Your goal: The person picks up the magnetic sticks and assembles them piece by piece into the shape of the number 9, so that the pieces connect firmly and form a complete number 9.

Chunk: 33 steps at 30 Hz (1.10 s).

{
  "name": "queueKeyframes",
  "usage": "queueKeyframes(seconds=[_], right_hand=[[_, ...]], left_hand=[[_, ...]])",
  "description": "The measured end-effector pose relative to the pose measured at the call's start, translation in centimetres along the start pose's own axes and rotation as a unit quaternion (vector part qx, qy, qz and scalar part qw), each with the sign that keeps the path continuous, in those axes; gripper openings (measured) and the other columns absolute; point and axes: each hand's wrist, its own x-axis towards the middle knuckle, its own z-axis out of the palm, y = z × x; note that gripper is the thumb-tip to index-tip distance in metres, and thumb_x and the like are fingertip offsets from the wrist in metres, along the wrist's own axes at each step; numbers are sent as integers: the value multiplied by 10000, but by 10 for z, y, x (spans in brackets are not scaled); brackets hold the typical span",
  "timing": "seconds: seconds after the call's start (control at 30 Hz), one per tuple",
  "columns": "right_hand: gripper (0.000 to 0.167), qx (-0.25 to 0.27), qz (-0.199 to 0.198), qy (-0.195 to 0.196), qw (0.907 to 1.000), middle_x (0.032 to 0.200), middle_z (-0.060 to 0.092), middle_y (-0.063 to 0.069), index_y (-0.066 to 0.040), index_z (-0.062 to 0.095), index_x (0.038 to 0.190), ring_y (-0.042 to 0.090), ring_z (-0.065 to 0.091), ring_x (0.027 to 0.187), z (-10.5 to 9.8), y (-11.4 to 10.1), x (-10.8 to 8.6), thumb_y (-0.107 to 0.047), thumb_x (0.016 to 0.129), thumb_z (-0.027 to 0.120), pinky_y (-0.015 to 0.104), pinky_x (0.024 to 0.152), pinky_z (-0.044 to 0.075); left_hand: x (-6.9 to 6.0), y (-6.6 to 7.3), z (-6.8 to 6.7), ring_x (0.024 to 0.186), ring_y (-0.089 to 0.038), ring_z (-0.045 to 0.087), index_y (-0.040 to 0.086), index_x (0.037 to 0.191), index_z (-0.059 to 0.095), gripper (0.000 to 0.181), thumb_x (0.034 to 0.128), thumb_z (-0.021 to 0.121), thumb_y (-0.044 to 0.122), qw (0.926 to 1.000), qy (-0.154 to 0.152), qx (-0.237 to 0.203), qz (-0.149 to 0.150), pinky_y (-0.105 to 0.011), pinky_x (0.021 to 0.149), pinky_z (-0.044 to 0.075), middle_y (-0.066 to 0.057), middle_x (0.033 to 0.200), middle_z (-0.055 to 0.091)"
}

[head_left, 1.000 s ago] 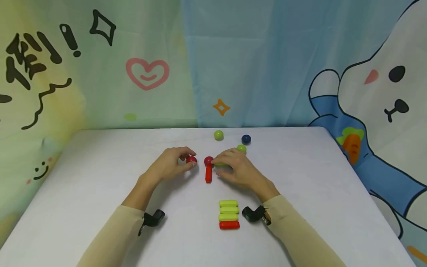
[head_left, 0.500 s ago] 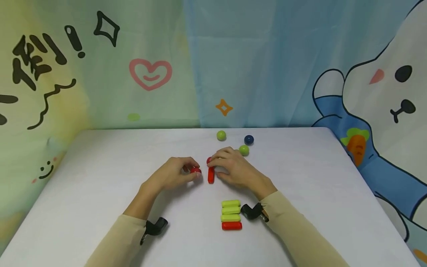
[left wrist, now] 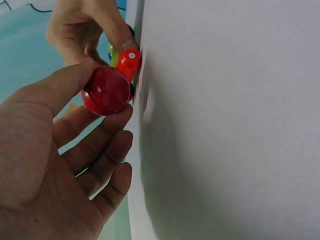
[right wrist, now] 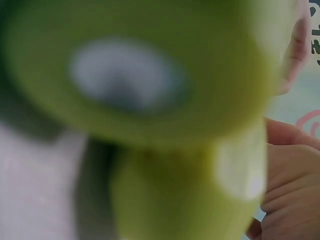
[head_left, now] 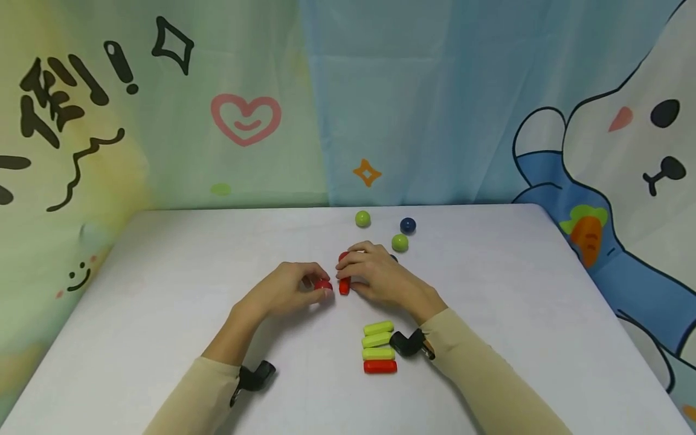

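In the head view my left hand pinches a glossy red ball between thumb and fingers; the left wrist view shows this red ball close up. My right hand grips a short red rod, standing just right of that ball. At the rod's far end a second red ball shows partly behind the right fingers. The left wrist view shows a pale round dot on the near end of the red rod. Whether ball and rod touch, I cannot tell.
A stack-like row of lime rods and one red rod lies near the right wrist camera. Lime balls and a dark blue ball sit behind. A blurred lime rod fills the right wrist view.
My left hand has carried its red ball rightward and nearer, towards the red rod. The right fingers have closed over the rod. The upper lime rods have tilted slightly.
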Motion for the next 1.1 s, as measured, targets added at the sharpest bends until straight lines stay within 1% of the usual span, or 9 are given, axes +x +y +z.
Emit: queueKeyframes(seconds=[0.07, 0.17, 0.37, 0.53, 0.7, 0.8, 0.97, 1.1], right_hand=[[239, 29, 29, -41, 10000, 1218, 724, -49, -183, 782, 1136, 278, 533, 1274, 0, 0, 1, -97, 914, 767, 500, 1036, 435], [260, 40, 57, -74, 9999, 1211, 729, -66, -196, 775, 1151, 267, 537, 1271, 1, 1, 2, -77, 921, 748, 493, 1030, 436], [309, 106, 20, -94, 9999, 1250, 720, -68, -195, 774, 1170, 263, 531, 1290, 3, 2, 4, -24, 918, 721, 499, 1036, 437], [280, 39, -24, -75, 10000, 1188, 730, -76, -202, 788, 1135, 258, 534, 1274, 5, 4, 5, -31, 928, 708, 486, 1039, 446], [223, -5, -58, 75, 10000, 1167, 733, -77, -204, 797, 1090, 255, 546, 1252, 7, 9, 2, -62, 928, 738, 469, 1064, 438], [227, 89, -106, 211, 9997, 1165, 738, -68, -191, 793, 1083, 263, 554, 1241, 7, 10, 1, -42, 919, 741, 472, 1059, 439], [229, 302, -163, 326, 9989, 1153, 749, -56, -171, 796, 1069, 278, 568, 1228, 7, 11, 2, -23, 898, 760, 482, 1053, 441], [218, 409, -119, 309, 9986, 1147, 751, -60, -165, 793, 1070, 278, 566, 1235, 7, 11, 4, -33, 900, 761, 481, 1057, 438]], left_hand=[[-2, 0, 1, 824, -80, 609, 189, 1145, 712, 240, 933, 734, 299, 10000, -5, -15, -30, -288, 755, 510, 103, 866, 667], [-4, 0, 2, 835, -81, 606, 202, 1140, 712, 232, 931, 734, 299, 10000, -10, -23, 11, -291, 766, 511, 104, 885, 665], [-9, -1, 5, 832, -68, 599, 243, 1112, 712, 196, 924, 732, 294, 10000, 12, -20, 61, -279, 769, 507, 124, 882, 654], [-12, 0, 8, 824, -70, 599, 242, 1111, 711, 192, 930, 740, 298, 9999, 6, -88, 85, -275, 768, 508, 131, 873, 648], [-10, 2, 11, 844, -89, 601, 243, 1113, 710, 196, 933, 741, 311, 9999, -13, -79, 151, -279, 790, 505, 130, 885, 644], [-8, 4, 14, 855, -108, 606, 233, 1097, 693, 206, 922, 754, 326, 9999, 36, -89, 120, -283, 796, 502, 124, 891, 640], [-7, 7, 18, 773, -99, 582, 188, 1034, 619, 268, 904, 779, 359, 9995, 201, -263, -11, -266, 721, 485, 96, 828, 626], [-7, 9, 21, 709, -86, 556, 155, 997, 578, 302, 902, 782, 357, 9987, 334, -385, -62, -259, 668, 466, 79, 781, 619]])
